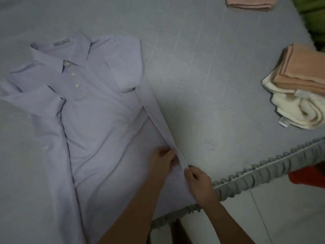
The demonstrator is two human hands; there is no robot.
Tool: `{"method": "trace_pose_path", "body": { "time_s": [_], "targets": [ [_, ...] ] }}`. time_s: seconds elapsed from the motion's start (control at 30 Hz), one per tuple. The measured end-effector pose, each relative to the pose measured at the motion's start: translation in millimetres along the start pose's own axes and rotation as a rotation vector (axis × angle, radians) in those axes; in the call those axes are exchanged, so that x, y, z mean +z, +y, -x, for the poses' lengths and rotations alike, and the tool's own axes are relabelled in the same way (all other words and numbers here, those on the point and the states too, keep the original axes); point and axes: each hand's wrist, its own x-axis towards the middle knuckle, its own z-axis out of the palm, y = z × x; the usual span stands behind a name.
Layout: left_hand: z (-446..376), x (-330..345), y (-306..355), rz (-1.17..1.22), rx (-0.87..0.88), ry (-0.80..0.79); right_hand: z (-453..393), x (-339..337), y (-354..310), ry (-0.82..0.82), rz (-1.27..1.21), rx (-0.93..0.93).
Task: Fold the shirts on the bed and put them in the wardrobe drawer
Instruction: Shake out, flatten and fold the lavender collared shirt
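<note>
A pale lilac polo shirt (91,110) lies face up on the grey bed (202,76), collar toward the far left, three buttons showing. Its right side is folded inward along a long raised edge that runs down to my hands. My left hand (162,161) grips that folded edge near the hem. My right hand (197,184) pinches the same edge just below it, close to the bed's ruffled corner. The shirt's left sleeve is folded across the chest.
A stack of folded peach and cream cloths (299,88) sits at the right edge of the bed. Another folded peach cloth (249,3) lies at the top. Something green (313,16) is at the upper right, something red (307,175) beside the bed's ruffle (263,173).
</note>
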Motion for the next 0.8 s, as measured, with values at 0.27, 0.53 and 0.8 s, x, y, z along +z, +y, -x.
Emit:
{"method": "trace_pose_path", "body": {
  "time_s": [0.27, 0.53, 0.8],
  "targets": [
    [33, 40, -40, -0.424, 0.065, 0.061, 44, -9, 42, -0.126, 0.167, -0.452],
    [59, 32, -61, -0.231, 0.003, 0.329, 52, -21, 48, -0.022, 0.053, -0.319],
    [79, 11, -92, -0.147, 0.013, 0.162, 27, -7, 11, -0.061, 0.039, -0.115]
  ]
}}
